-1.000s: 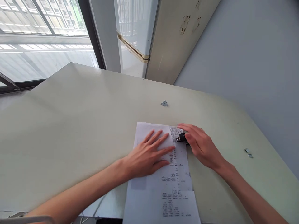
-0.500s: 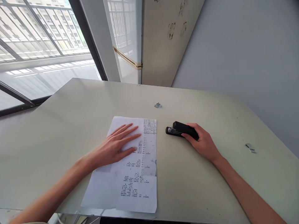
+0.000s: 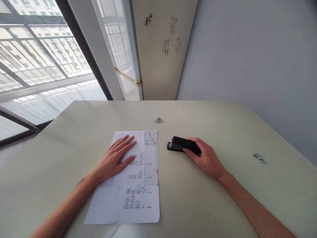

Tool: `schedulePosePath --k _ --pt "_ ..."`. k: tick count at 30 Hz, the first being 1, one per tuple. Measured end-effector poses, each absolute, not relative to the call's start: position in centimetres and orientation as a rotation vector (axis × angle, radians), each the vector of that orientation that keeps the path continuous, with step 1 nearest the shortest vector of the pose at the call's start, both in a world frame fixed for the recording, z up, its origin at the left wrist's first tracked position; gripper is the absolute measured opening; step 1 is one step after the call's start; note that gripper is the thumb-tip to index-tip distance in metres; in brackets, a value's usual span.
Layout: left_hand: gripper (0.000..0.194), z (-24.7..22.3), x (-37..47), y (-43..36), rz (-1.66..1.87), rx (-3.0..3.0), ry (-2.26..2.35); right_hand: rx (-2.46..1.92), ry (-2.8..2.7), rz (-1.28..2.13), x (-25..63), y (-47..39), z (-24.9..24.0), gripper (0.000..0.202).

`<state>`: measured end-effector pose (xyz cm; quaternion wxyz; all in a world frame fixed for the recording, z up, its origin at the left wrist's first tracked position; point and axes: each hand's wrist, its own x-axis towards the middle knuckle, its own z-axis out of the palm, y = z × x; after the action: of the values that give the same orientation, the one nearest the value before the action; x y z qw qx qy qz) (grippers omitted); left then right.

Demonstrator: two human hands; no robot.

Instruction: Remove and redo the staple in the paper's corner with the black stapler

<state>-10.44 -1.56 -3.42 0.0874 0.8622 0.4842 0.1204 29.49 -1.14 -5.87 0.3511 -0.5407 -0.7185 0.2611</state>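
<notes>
Head view: right hand [image 3: 206,158] clasps a black stapler [image 3: 182,143]; spread left hand [image 3: 114,159] lies on white, printed paper [image 3: 133,183].

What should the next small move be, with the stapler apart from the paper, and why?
Probably check the upper right edge of the paper before moving the stapler again. A second ago the stapler was at that edge; now the right hand holds it apart, and any staple is too small to make out. The left hand lies on the paper.
</notes>
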Motion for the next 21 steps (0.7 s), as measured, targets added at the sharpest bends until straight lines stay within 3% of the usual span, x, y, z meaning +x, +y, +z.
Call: schedulePosePath --k 8,13,15,21 --pt "0.059 -2.0 -14.5 -2.4 0.387 2.575 1.524 -1.406 -1.726 0.782 29.5 -1.0 -5.6 0.034" --pt "0.092 -2.0 -18.1 -4.8 0.165 2.633 1.439 -1.464 -1.459 0.961 29.7 -0.9 -5.1 0.043" --pt "0.098 -2.2 -17.4 -5.5 0.137 2.677 1.416 -1.424 -1.372 0.997 29.9 -0.8 -5.0 0.045" --pt "0.094 -2.7 -9.7 -5.2 0.165 2.769 1.266 -1.288 -1.191 1.035 30.5 -0.2 -4.9 0.046"
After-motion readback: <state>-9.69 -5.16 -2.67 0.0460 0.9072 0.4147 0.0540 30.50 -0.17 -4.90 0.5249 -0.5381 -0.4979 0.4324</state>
